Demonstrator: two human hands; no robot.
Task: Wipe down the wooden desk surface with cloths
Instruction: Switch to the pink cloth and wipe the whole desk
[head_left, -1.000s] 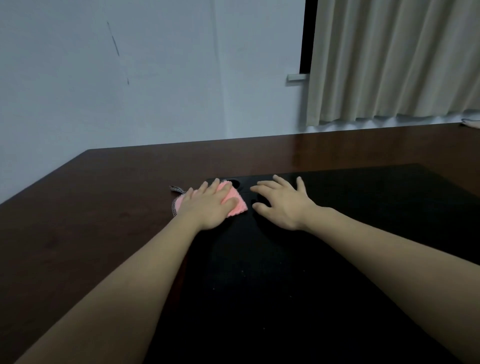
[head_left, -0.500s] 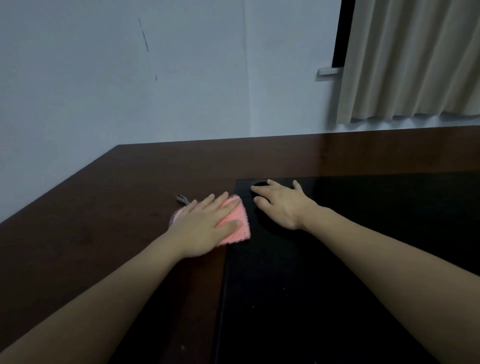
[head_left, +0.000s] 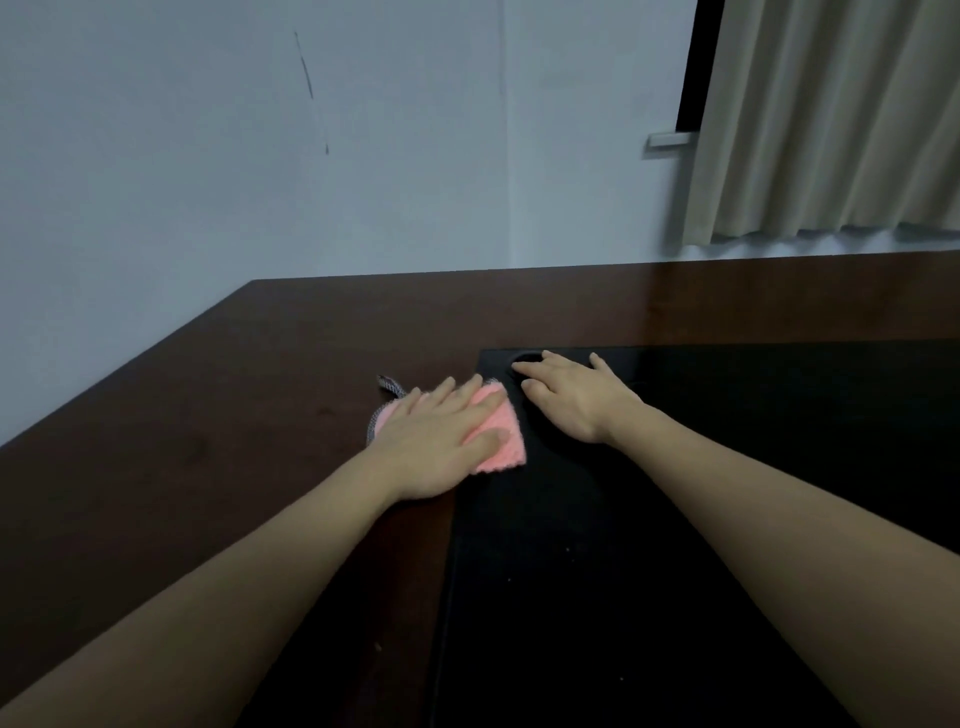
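One pink cloth (head_left: 500, 435), one black mat (head_left: 675, 519), one desk (head_left: 208, 415), two hands.

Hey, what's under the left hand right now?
A pink cloth, pressed flat by the left hand, lying across the edge of the black mat and the desk. The cloth's middle is covered.

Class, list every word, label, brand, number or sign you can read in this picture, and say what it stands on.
None: no readable text shows on the pink cloth, the black mat, the wooden desk, the wall or the curtain. The dark streak on the wall is a mark, not writing.
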